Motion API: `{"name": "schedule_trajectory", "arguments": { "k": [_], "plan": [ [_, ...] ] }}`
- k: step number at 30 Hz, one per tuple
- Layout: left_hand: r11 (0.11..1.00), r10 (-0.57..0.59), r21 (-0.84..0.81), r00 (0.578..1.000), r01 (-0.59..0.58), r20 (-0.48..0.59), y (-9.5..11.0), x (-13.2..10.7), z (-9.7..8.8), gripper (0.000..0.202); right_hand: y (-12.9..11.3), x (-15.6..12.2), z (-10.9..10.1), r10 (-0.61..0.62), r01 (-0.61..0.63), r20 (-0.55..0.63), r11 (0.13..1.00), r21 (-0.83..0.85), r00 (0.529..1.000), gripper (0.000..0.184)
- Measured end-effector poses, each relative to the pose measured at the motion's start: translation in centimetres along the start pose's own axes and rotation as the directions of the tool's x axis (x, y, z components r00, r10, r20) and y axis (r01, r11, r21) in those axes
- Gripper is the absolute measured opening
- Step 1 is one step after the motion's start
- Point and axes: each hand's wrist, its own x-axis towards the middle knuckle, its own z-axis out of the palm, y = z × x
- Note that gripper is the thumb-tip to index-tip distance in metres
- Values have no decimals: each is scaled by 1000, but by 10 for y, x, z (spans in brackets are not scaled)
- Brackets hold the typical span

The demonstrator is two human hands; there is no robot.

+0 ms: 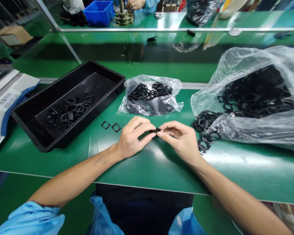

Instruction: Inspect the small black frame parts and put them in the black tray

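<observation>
My left hand (pixel 133 137) and my right hand (pixel 178 138) meet over the green table (pixel 149 166), both pinched on one small black plastic part (pixel 155 131) held between their fingertips. Two square black frame parts (pixel 111 126) lie flat on the mat just left of my left hand. A black tray (pixel 34 114) with several of the same parts stands at the left. To the right, a large clear bag (pixel 250 98) spills black parts (pixel 205 125) close to my right hand.
A smaller clear bag of black parts (pixel 150 94) lies behind my hands. A white and blue machine (pixel 5 101) sits at the far left edge. Beyond a metal rail, another person's hand (pixel 136 4) works near a blue bin (pixel 98 12).
</observation>
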Motion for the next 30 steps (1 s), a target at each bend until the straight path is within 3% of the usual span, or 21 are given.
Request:
{"name": "schedule_trajectory", "arguments": {
  "k": [5, 12, 17, 21, 25, 30],
  "plan": [
    [994, -100, -34, 995, 99, -19, -4, 0, -2, 12, -1, 0, -5, -102, 99, -60, 994, -52, 993, 27],
    [977, -147, -155, 989, 148, 17, -2, -1, 0, 6, 0, -2, -4, -127, 125, -41, 991, -57, 991, 24],
    [897, -325, -298, 944, 326, 54, -2, -4, 3, 10, 2, -2, -5, -143, 141, -25, 988, -70, 989, 23],
    [857, -367, -354, 925, 376, 93, -3, -4, 4, 7, 3, -2, -5, -177, 174, -21, 979, -103, 984, 21],
    [867, -352, -354, 934, 351, 62, -3, -3, 4, 7, 2, -2, -5, -170, 166, -25, 980, -110, 985, 21],
    [960, -176, -230, 983, 158, -56, -1, -2, 2, 8, 0, -2, -5, -121, 120, -31, 991, -53, 992, 23]
  ]
}}
